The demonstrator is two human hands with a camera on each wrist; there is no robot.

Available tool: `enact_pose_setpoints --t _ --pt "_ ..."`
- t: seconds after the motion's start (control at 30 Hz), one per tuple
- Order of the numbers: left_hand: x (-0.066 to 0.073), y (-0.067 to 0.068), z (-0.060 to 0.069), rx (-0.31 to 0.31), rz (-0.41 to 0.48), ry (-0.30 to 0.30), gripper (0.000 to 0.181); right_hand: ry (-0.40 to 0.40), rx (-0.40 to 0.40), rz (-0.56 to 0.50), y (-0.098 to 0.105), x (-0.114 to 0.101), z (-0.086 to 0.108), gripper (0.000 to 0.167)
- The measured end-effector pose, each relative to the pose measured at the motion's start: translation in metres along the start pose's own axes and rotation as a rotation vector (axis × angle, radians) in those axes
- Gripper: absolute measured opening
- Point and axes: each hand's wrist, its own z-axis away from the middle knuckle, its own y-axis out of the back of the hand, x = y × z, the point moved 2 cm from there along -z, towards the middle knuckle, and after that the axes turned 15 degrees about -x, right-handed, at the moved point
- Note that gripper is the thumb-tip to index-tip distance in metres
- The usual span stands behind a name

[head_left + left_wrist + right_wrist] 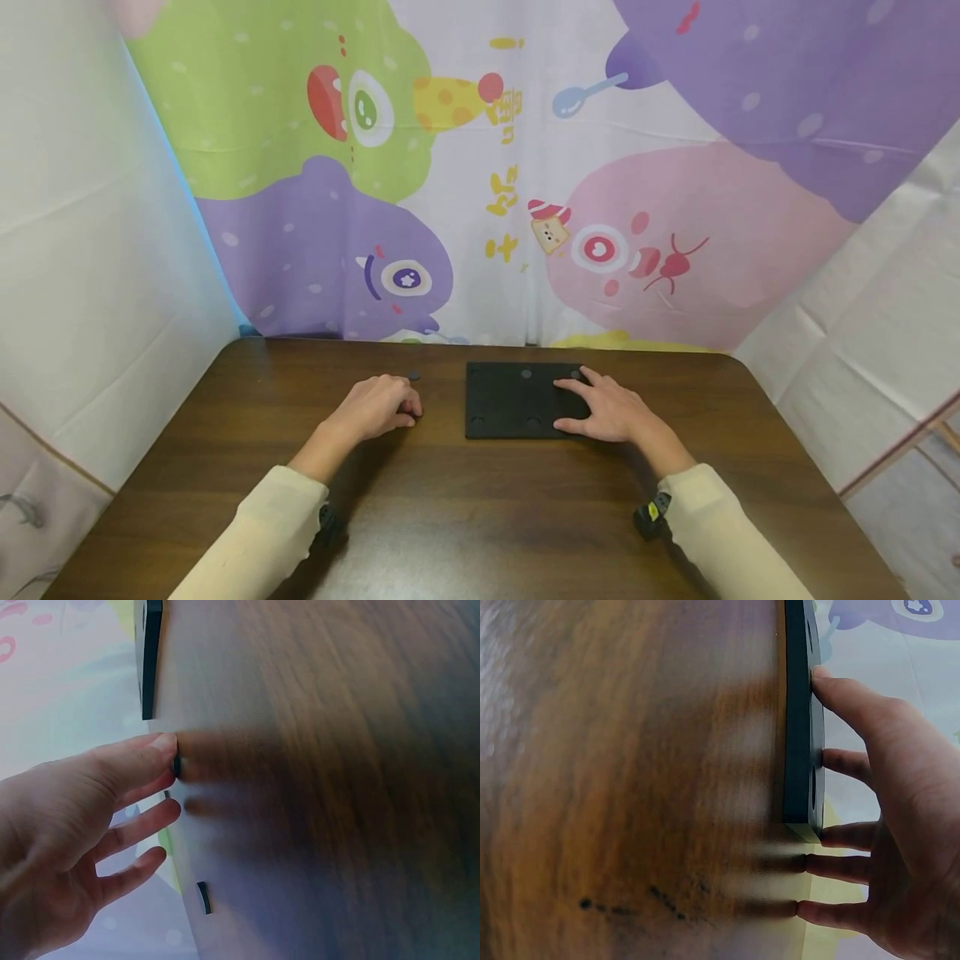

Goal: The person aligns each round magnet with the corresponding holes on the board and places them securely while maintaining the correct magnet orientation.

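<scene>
A black rectangular board [502, 400] with round recesses lies flat toward the table's back; a grey disc [527, 374] shows near its top edge. My right hand [611, 410] rests with spread fingers on the board's right part. In the right wrist view, the thumb and some fingers of this hand [900, 817] touch the board [799, 735], while other fingers reach beyond its end. Left of the board, my left hand [381, 407] is low over the table. The left wrist view shows this hand [82, 817] pinching a small dark piece [177, 765] between thumb and finger.
A small dark disc [414, 376] lies on the wooden table [450, 517] just beyond my left hand. In the left wrist view, a curved dark piece [204, 898] lies near the table edge. A cartoon-printed curtain [480, 308] hangs behind the table.
</scene>
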Motion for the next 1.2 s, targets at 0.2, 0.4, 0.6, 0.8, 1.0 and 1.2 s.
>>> enact_pose_setpoints --t 0.2,0.4,0.6,0.8,1.0,1.2 --pt "0.032 0.031 0.019 0.000 -0.006 -0.001 0.013 -0.002 -0.002 -0.003 0.000 0.000 0.001 0.086" --pt "0.044 0.045 0.026 -0.007 0.035 0.021 0.013 0.000 -0.006 -0.010 -0.001 0.000 0.001 0.086" --pt "0.025 0.027 0.016 0.009 0.026 0.013 0.010 -0.005 -0.003 -0.011 -0.002 0.001 0.000 0.086" --pt "0.008 0.008 0.006 0.011 0.026 0.013 0.010 -0.004 -0.001 -0.010 -0.001 0.000 0.000 0.086" --pt "0.035 0.035 0.020 0.007 0.006 0.018 0.011 -0.006 0.002 -0.002 -0.001 0.000 0.000 0.085" --pt "0.066 0.070 0.034 -0.036 0.032 0.085 0.010 -0.006 0.010 0.005 0.000 0.000 -0.001 0.085"
